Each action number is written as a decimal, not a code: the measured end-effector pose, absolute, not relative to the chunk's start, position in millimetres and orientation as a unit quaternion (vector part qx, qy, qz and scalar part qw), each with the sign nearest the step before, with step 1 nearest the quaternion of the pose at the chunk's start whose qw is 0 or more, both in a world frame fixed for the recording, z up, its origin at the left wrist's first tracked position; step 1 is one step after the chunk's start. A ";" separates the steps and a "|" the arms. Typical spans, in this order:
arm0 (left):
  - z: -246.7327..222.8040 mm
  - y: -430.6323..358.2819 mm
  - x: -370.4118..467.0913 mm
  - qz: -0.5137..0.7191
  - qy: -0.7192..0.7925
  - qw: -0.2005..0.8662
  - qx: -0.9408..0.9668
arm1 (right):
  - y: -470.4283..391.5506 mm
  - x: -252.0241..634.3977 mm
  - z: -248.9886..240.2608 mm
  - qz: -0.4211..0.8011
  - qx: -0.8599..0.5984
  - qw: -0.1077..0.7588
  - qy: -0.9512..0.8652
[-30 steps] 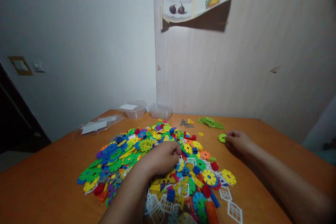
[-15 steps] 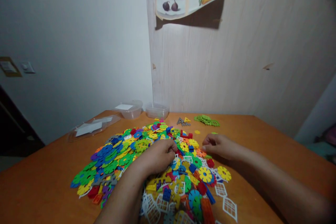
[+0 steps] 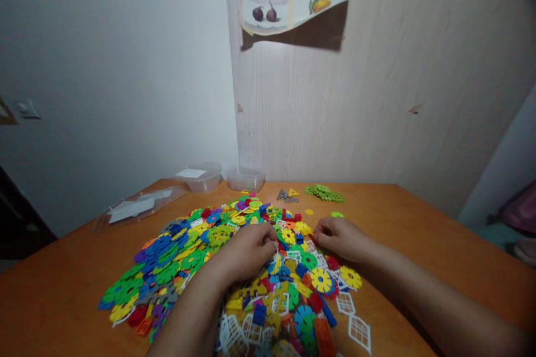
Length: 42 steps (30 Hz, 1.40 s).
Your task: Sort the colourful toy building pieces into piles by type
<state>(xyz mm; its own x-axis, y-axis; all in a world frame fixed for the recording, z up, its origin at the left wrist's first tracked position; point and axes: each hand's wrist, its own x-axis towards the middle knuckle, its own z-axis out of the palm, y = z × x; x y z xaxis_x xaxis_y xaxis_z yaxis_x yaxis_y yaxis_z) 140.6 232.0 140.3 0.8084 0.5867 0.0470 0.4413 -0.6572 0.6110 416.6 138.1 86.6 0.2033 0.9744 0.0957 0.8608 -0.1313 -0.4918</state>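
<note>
A: Where was the pile [image 3: 293, 268] situated?
B: It was spread over the middle of the tabletop [image 3: 419, 290]; discs [image 3: 321, 280], bricks [image 3: 259, 314] and white lattices [image 3: 359, 333] were mixed in it.
A: How were the hands posed?
B: The left hand [image 3: 253, 248] was held over the pile, its fingers curled and its thumb drawn in. The right hand [image 3: 340, 238] was placed at the pile's right edge, fingers bent, its tips near a yellow disc [image 3: 303, 227]. Whether anything was pinched by either could not be told.
A: What was seen beyond?
B: A green disc [image 3: 337, 214] was seen just behind the right hand. Farther back, green pieces [image 3: 324, 193] were heaped, with grey pieces [image 3: 287, 197] to their left. Two clear tubs [image 3: 245, 179] were set at the far edge.
</note>
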 end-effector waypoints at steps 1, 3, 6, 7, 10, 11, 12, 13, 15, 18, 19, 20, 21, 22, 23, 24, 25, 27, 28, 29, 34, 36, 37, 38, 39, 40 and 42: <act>140.1 232.1 140.7 0.123 0.283 0.302 0.902 | 139.1 420.1 87.0 0.104 -0.745 0.237 -0.614; 139.4 232.7 140.8 0.128 0.280 0.305 0.901 | 142.6 432.5 85.4 0.062 -0.763 0.269 -0.585; 139.1 233.3 140.9 0.136 0.279 0.305 0.901 | 148.9 461.6 77.4 0.025 -0.810 0.329 -0.484; 139.2 233.4 140.9 0.138 0.278 0.304 0.901 | 150.4 472.0 74.0 0.019 -0.822 0.339 -0.457; 139.5 233.0 141.0 0.141 0.278 0.297 0.902 | 151.7 496.7 64.4 0.025 -0.843 0.342 -0.414; 139.5 232.8 141.1 0.141 0.279 0.295 0.903 | 151.4 501.7 62.2 0.030 -0.848 0.339 -0.406; 139.4 232.7 141.3 0.140 0.280 0.292 0.904 | 150.9 505.2 60.6 0.035 -0.852 0.335 -0.400; 139.4 232.6 141.5 0.138 0.281 0.289 0.905 | 150.5 507.3 59.9 0.037 -0.856 0.329 -0.396; 139.4 232.5 142.1 0.136 0.280 0.281 0.908 | 149.9 509.0 60.5 0.034 -0.862 0.319 -0.393; 139.8 232.8 143.0 0.133 0.275 0.273 0.912 | 149.5 508.3 63.6 0.020 -0.867 0.313 -0.387; 139.9 233.0 143.3 0.132 0.275 0.272 0.913 | 149.0 507.3 64.4 0.019 -0.867 0.315 -0.386; 140.0 233.1 143.5 0.131 0.275 0.271 0.913 | 148.1 505.8 65.2 0.022 -0.866 0.317 -0.387; 140.0 233.2 143.7 0.131 0.277 0.272 0.912 | 146.6 503.6 66.3 0.030 -0.863 0.320 -0.391; 139.9 233.3 143.8 0.132 0.278 0.273 0.911 | 144.1 500.6 67.8 0.038 -0.859 0.323 -0.396; 139.7 233.4 143.7 0.134 0.278 0.274 0.911 | 140.8 496.8 70.3 0.058 -0.851 0.325 -0.408; 139.5 233.5 143.6 0.136 0.277 0.274 0.911 | 136.4 492.2 73.9 0.100 -0.837 0.324 -0.430; 139.2 233.6 143.3 0.138 0.276 0.274 0.911 | 131.1 487.1 78.9 0.166 -0.815 0.313 -0.459; 138.8 233.7 142.5 0.140 0.274 0.272 0.912 | 118.4 476.2 91.9 0.339 -0.738 0.253 -0.526; 138.7 233.7 142.2 0.141 0.274 0.271 0.912 | 111.7 470.8 99.1 0.405 -0.699 0.208 -0.552; 138.7 233.6 141.9 0.142 0.274 0.272 0.912 | 105.2 465.8 105.9 0.441 -0.671 0.165 -0.574; 138.8 233.1 142.3 0.141 0.270 0.272 0.913 | 86.2 449.7 121.7 0.386 -0.656 0.060 -0.646; 138.7 233.1 142.7 0.138 0.271 0.271 0.913 | 85.4 447.9 119.7 0.381 -0.657 0.050 -0.649; 138.7 233.1 142.7 0.138 0.272 0.271 0.913 | 85.9 448.0 117.7 0.392 -0.656 0.054 -0.642; 138.8 233.1 142.6 0.138 0.273 0.272 0.912 | 87.0 448.9 115.3 0.412 -0.654 0.067 -0.632; 139.1 233.0 142.5 0.138 0.273 0.274 0.912 | 88.6 450.6 112.4 0.435 -0.650 0.089 -0.616; 139.6 232.9 142.2 0.139 0.272 0.276 0.911 | 91.0 453.1 109.0 0.457 -0.647 0.121 -0.598; 141.0 232.3 141.8 0.139 0.273 0.279 0.910 | 98.3 459.9 100.3 0.472 -0.647 0.214 -0.560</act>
<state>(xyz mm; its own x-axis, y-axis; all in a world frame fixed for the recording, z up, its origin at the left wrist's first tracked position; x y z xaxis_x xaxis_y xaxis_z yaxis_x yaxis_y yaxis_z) 141.8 232.3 141.0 0.8124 0.5744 0.1006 0.4193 -0.6952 0.5838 459.9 98.3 100.3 -0.0713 0.9262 -0.3703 0.5216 -0.2818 -0.8053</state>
